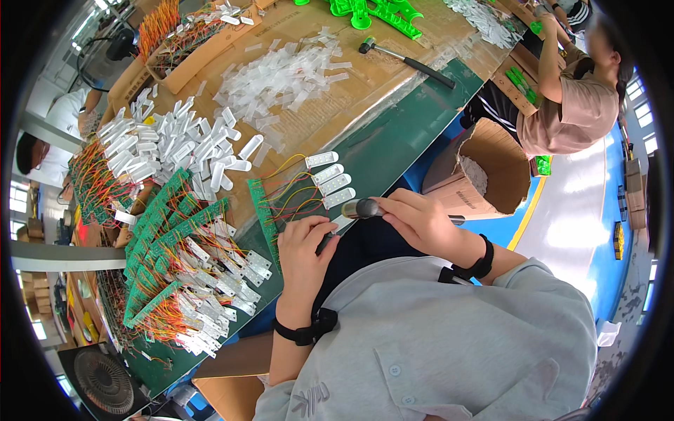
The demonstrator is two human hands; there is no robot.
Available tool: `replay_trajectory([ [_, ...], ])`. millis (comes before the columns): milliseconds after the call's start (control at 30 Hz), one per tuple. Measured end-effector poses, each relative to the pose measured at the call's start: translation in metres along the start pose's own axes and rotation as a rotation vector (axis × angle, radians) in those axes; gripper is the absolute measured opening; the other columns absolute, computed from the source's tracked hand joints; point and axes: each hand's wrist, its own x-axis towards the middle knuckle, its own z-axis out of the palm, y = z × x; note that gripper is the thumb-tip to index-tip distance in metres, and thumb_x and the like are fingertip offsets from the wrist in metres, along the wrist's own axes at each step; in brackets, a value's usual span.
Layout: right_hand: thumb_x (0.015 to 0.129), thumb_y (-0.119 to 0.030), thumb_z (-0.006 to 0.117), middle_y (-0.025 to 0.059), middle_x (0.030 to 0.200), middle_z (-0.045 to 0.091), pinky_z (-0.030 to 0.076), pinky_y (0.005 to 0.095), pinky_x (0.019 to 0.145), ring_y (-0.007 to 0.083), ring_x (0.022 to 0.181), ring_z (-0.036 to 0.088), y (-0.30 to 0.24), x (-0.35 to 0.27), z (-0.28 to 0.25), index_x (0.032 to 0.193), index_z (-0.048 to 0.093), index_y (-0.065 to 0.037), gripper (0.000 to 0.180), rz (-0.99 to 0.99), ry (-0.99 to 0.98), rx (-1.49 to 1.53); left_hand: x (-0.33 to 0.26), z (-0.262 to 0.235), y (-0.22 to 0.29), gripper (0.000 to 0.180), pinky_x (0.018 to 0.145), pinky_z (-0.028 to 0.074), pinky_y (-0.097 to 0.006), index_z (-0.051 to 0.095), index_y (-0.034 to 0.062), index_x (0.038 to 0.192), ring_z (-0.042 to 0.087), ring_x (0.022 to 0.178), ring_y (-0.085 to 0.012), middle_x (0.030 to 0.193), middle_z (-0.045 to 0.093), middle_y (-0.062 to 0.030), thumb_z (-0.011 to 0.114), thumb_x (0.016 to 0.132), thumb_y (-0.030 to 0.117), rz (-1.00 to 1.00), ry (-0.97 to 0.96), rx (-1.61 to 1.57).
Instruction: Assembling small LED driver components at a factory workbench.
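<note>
My left hand [306, 244] is closed at the bench edge, pinching a small white piece [342, 223] that is partly hidden by the fingers. My right hand [425, 223] grips a hammer [362, 208]; its rounded metallic head is right over the pinched piece, and the handle end shows beyond the palm. Just past my left hand lies a narrow green circuit board [262, 219]. Red and yellow wires run from it to three white oblong pieces with small dots [331, 179], lined up side by side on the green mat [382, 144].
Wired circuit boards [172, 245] are heaped at left, beside a pile of white plastic casings [179, 140]. Clear strips [281, 77], another hammer [407, 62] and green plastic parts [372, 14] lie farther back. A cardboard bin [449, 179] stands at right, near a seated co-worker [572, 105].
</note>
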Motion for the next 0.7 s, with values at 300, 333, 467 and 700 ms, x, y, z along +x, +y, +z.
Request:
replay_trajectory([
  [300, 0.088, -0.005, 0.071, 0.0105, 0.092, 0.063, 0.053, 0.036, 0.062, 0.0271, 0.074, 0.064, -0.006, 0.002, 0.012, 0.123, 0.066, -0.002, 0.036, -0.078, -0.034, 0.032, -0.005, 0.002, 0.0, 0.042, 0.085, 0.043, -0.039, 0.063, 0.0095, 0.112, 0.061, 0.093, -0.0242, 0.101, 0.066, -0.0046, 0.084, 0.076, 0.015, -0.137, -0.009, -0.06],
  [333, 0.089, -0.005, 0.07, 0.0115, 0.091, 0.062, 0.053, 0.0369, 0.062, 0.0282, 0.074, 0.063, -0.005, 0.0, 0.018, 0.125, 0.066, -0.003, 0.036, -0.072, -0.064, 0.042, -0.005, 0.002, 0.0, 0.042, 0.085, 0.043, -0.039, 0.063, 0.0095, 0.112, 0.061, 0.093, -0.0242, 0.101, 0.066, -0.0046, 0.084, 0.076, 0.015, -0.139, -0.007, -0.06],
  [467, 0.089, -0.006, 0.07, 0.011, 0.091, 0.061, 0.053, 0.0371, 0.063, 0.0278, 0.074, 0.064, 0.0, -0.004, 0.035, 0.124, 0.066, -0.002, 0.035, -0.093, -0.121, 0.009, -0.004, 0.002, 0.0, 0.046, 0.084, 0.045, -0.039, 0.061, 0.0083, 0.111, 0.061, 0.091, -0.0245, 0.1, 0.066, -0.0055, 0.085, 0.073, 0.015, -0.142, -0.013, -0.058],
  [700, 0.089, -0.006, 0.07, 0.0089, 0.088, 0.059, 0.053, 0.0359, 0.061, 0.0253, 0.072, 0.063, -0.001, 0.009, 0.028, 0.121, 0.066, -0.001, 0.033, -0.09, -0.015, 0.077, -0.006, 0.003, -0.003, 0.056, 0.084, 0.046, -0.039, 0.059, 0.0076, 0.114, 0.061, 0.09, -0.0253, 0.1, 0.065, -0.0074, 0.089, 0.068, 0.016, -0.129, -0.008, -0.009],
])
